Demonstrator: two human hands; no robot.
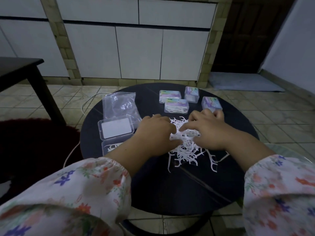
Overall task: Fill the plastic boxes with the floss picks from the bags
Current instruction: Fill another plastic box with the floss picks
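A loose pile of white floss picks (185,150) lies in the middle of the round black table (170,189). My left hand (156,132) rests on the pile's left side with fingers curled into the picks. My right hand (206,130) lies on the pile's right side, fingers bent over the picks. An open clear plastic box (110,147) with a few picks in it sits at the left, its lid (115,128) just behind. A clear plastic bag (119,106) lies beyond the lid. Several closed, labelled boxes (176,105) stand at the table's far side.
A white cord (85,103) runs over the tiled floor left of the table. A dark table leg (46,96) and a dark red rug (34,142) are at the left. White cabinets line the back wall; a grey mat (243,82) lies at the back right.
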